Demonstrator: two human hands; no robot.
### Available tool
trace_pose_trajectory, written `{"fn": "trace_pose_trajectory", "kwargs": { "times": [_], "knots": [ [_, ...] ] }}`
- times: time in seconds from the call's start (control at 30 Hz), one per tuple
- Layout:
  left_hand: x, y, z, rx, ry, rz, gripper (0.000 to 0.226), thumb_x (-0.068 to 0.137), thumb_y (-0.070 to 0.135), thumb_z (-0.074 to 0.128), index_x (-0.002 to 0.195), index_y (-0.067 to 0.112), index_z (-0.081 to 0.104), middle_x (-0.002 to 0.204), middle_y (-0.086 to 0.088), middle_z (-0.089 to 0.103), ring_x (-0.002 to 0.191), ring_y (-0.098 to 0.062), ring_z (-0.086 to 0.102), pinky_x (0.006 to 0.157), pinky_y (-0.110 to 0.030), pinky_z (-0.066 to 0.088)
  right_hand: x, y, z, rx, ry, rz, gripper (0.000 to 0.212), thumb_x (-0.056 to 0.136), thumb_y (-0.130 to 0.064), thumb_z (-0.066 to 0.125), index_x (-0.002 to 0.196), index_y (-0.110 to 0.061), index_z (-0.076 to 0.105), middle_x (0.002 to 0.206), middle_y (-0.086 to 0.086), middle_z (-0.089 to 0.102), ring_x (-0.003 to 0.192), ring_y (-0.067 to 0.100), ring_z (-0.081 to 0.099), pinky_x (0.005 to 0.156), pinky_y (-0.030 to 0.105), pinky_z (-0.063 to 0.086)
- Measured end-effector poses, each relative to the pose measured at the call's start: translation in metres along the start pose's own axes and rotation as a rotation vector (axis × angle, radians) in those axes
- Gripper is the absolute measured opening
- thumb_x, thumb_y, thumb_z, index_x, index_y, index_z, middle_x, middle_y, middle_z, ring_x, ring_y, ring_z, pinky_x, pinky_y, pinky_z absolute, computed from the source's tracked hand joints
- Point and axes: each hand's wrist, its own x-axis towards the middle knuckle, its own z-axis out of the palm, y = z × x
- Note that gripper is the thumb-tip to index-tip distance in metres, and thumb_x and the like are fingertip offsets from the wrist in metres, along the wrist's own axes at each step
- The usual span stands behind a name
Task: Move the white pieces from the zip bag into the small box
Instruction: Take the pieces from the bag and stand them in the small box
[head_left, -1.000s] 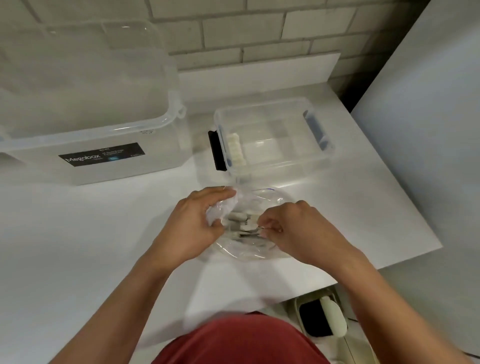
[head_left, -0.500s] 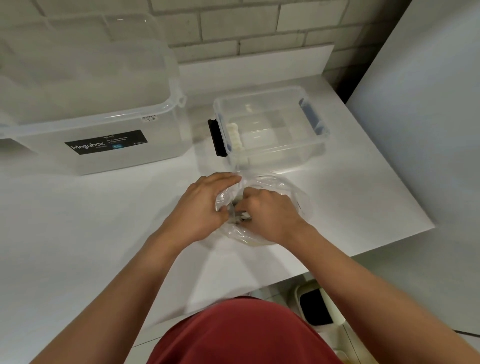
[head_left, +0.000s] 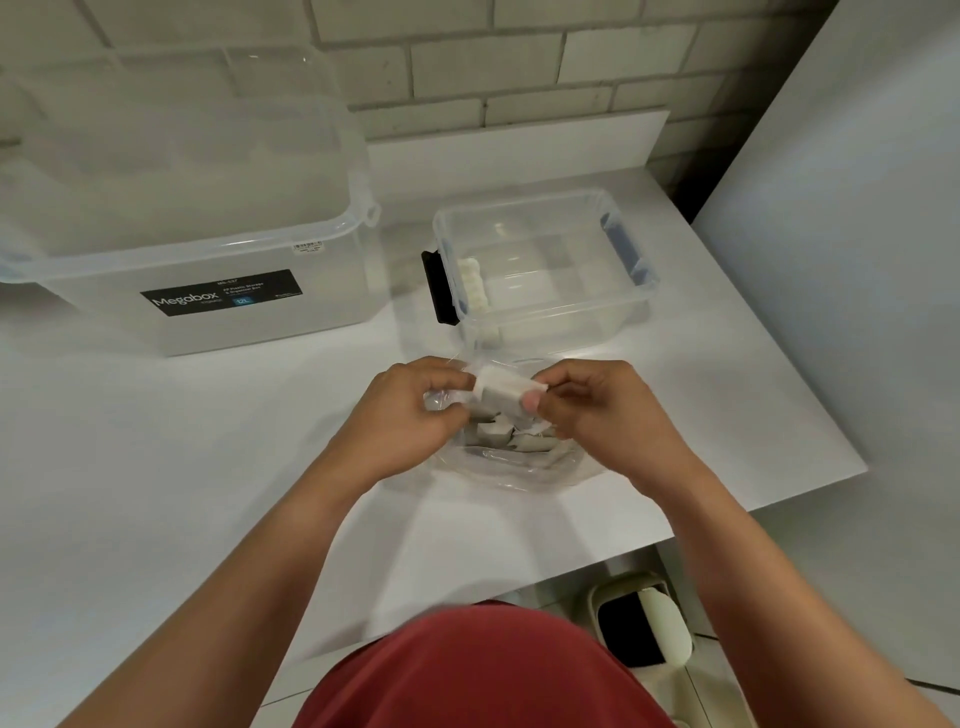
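**Step in hand: one piece drawn out of the bag**

The right grip (head_left: 597, 410) is closed in a pinch, thumb and fingers on the right end of one white piece (head_left: 501, 392). The piece is held level just above the mouth of the zip bag (head_left: 519, 470). The left grip (head_left: 410, 410) is curled on the bag's near-left edge and holds the mouth open. Its fingers lie right beside the left end of the piece; whether they touch it cannot be told.

More pieces (head_left: 498, 436) lie in the bag, which rests on the tabletop (head_left: 208, 441) directly in front of the small box (head_left: 641, 291). A row of pieces (head_left: 474, 286) already stands against the box's left wall. The rest of its floor looks bare. The task is judged partly done, with several transfers remaining.

The next move calls for:
- carrying the piece forward over the near rim of the box
- keeping it clear of the bag film, which may cling and drag
- setting it down beside the row
- keeping the left grip on the bag so the mouth remains open for the next pick
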Motion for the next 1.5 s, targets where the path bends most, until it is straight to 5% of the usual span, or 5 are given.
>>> {"fn": "trace_pose_trajectory", "kwargs": {
  "times": [0.17,0.33,0.77,1.33,1.5],
  "knots": [
    [0.002,0.004,-0.001,-0.141,-0.05,-0.026,0.023,0.086,0.048,0.076,0.103,0.034,0.08,0.123,0.024,0.067,0.117,0.003,0.061,0.1,-0.026,0.046,-0.004,-0.002,-0.004,0.347,0.034,0.1,0.007,0.092,-0.018,0.078,0.095,-0.012,0.077,0.095,0.014,0.078,0.082,0.03,0.074,0.082,0.046,0.065],
    [0.001,0.007,0.005,-0.192,0.044,0.0,0.011,0.09,0.039,0.075,0.092,0.031,0.081,0.106,0.022,0.074,0.101,0.002,0.065,0.091,-0.021,0.046,-0.008,0.0,0.014,0.388,0.016,0.081,0.016,0.088,-0.012,0.082,0.096,-0.005,0.071,0.096,0.023,0.073,0.085,0.033,0.075,0.076,0.04,0.065],
    [0.003,0.001,0.004,-0.243,0.064,-0.071,0.012,0.09,0.036,0.075,0.09,0.027,0.081,0.069,0.024,0.063,0.06,0.0,0.053,0.066,-0.027,0.045,-0.018,0.0,0.005,0.223,0.092,0.018,0.015,0.091,-0.006,0.073,0.088,-0.02,0.077,0.09,-0.004,0.076,0.077,0.019,0.075,0.079,0.04,0.061],
    [0.009,0.012,-0.009,-0.156,-0.159,-0.015,0.02,0.089,0.044,0.074,0.091,0.026,0.082,0.114,0.015,0.071,0.097,-0.016,0.067,0.066,-0.02,0.048,0.011,-0.032,-0.026,-0.206,-0.224,-0.168,0.014,0.087,-0.023,0.082,0.1,-0.028,0.082,0.09,-0.013,0.079,0.085,0.006,0.073,0.085,0.021,0.057],
    [0.006,0.017,-0.011,-0.201,-0.264,0.034,0.022,0.09,0.048,0.071,0.096,0.03,0.081,0.119,0.014,0.068,0.1,-0.017,0.066,0.072,-0.024,0.05,0.018,-0.026,-0.016,-0.077,-0.135,-0.13,0.015,0.08,-0.018,0.089,0.091,-0.023,0.081,0.083,-0.004,0.078,0.082,0.011,0.075,0.09,0.04,0.061]
  ]
}}
